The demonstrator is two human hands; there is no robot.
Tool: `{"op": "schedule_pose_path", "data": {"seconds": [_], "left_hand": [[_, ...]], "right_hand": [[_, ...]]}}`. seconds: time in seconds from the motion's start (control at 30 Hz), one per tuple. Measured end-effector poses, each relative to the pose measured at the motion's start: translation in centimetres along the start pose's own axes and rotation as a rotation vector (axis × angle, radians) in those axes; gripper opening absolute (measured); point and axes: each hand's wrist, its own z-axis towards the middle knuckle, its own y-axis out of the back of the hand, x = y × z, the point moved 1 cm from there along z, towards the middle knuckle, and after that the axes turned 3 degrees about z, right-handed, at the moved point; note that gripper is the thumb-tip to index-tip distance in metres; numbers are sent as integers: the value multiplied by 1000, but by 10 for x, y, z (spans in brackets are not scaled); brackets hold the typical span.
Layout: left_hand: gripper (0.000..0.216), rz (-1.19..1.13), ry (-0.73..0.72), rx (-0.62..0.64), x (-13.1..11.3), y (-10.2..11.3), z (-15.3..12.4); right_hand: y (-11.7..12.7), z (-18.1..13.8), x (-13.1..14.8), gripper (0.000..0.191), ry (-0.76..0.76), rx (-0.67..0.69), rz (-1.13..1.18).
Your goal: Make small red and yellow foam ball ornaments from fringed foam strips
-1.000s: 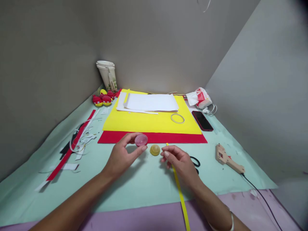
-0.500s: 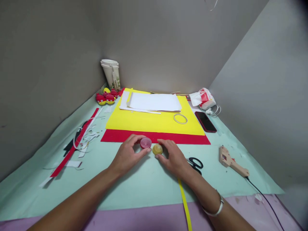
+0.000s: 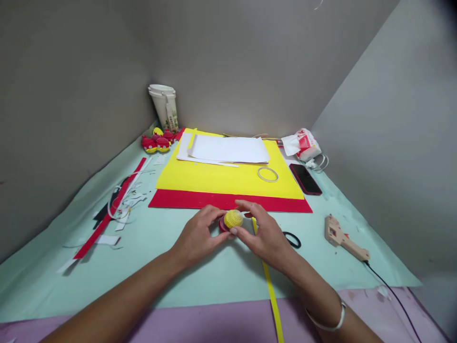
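My left hand (image 3: pixel 196 234) pinches a red coiled-strip disc (image 3: pixel 222 226) between thumb and fingers. A yellow domed coil (image 3: pixel 233 218) sits against the disc and covers much of it. My right hand (image 3: pixel 266 234) is curled around the yellow dome, its thumb at the lower edge and a finger at the upper right. Both pieces are just above the pale green cover (image 3: pixel 200 286). Beneath my right hand and wrist runs a yellow strip (image 3: pixel 270 283). Black-handled scissors (image 3: pixel 294 240) lie beside that hand, partly hidden by it.
Yellow (image 3: pixel 214 181) and red sheets (image 3: pixel 174 199) lie ahead, topped by white paper (image 3: pixel 228 149) and a ring (image 3: pixel 267 174). At right are a glue gun (image 3: pixel 344 240) and phone (image 3: pixel 305 179). Scraps and a red strip (image 3: pixel 107 216), red-yellow pieces (image 3: pixel 157 142) and a cup (image 3: pixel 164 107) are left.
The red disc and yellow dome were side by side and apart; now the dome is turned yellow side up and rests against the disc. Both hands have come closer together.
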Motion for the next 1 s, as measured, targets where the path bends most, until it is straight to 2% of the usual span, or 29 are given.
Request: {"op": "schedule_pose_path", "data": {"seconds": [0.5,1.0], "left_hand": [[35,-3,24,40,1,-4,-1],[36,-190,78,28,-3,3,0]], "right_hand": [[-5,-1,2,51,28,52,-152],[1,-1,4,54,70,89,-26]]}}
